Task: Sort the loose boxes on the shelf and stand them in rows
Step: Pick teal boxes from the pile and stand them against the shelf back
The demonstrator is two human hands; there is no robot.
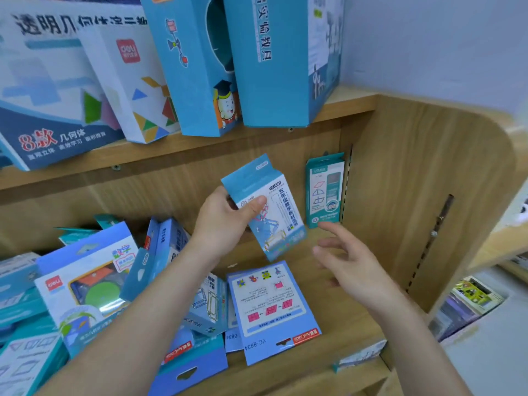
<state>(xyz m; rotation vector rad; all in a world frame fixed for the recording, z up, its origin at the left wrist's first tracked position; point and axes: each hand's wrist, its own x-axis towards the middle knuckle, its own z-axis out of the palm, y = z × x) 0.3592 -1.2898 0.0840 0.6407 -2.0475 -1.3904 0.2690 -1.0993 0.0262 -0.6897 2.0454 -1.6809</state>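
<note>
My left hand grips a small blue and white box and holds it tilted in the air above the wooden shelf. To its right, my right hand hovers with fingers spread, holding nothing. A teal box stands upright in the back right corner of the shelf. Below my hands a flat blue box lies face up. A jumble of loose blue boxes covers the left part of the shelf, some leaning, some flat.
The upper shelf carries large blue and white boxes that lean and overhang its front edge. The wooden side panel closes off the right. Bare shelf shows between the flat blue box and that panel.
</note>
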